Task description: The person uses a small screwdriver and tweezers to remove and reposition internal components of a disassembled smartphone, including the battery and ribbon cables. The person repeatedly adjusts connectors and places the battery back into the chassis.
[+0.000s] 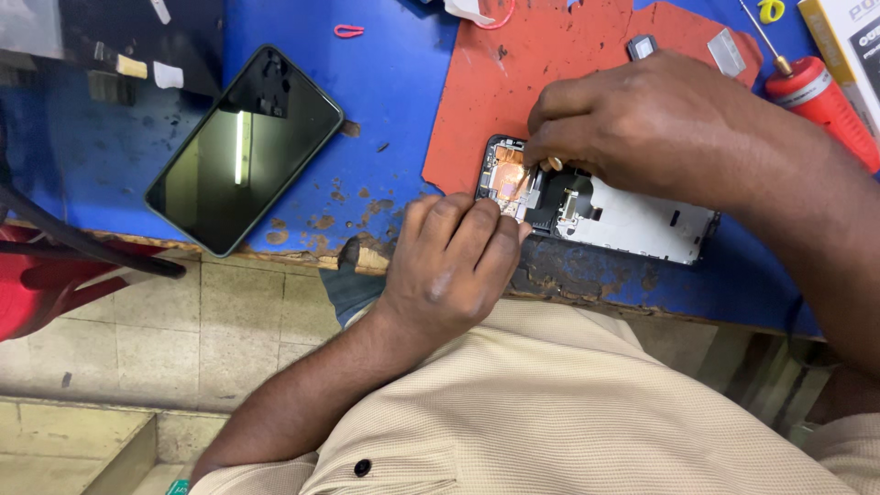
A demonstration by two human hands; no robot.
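Observation:
An opened phone body [632,220] lies on the blue workbench [394,82], its inner parts and a copper patch exposed at the left end. My left hand [454,266] grips the phone's left end at the near edge, fingers curled on it. My right hand [642,124] reaches over the phone from the right, its fingertips pinching a small tan-tipped tool [553,164] down onto the phone's insides. Most of the tool is hidden under the hand.
A removed phone screen panel [243,151] lies face up at the left. A red work mat [513,82] sits under the phone's top. A red-handled screwdriver [816,92] rests at the far right beside a box [843,37]. Small parts lie at the back edge.

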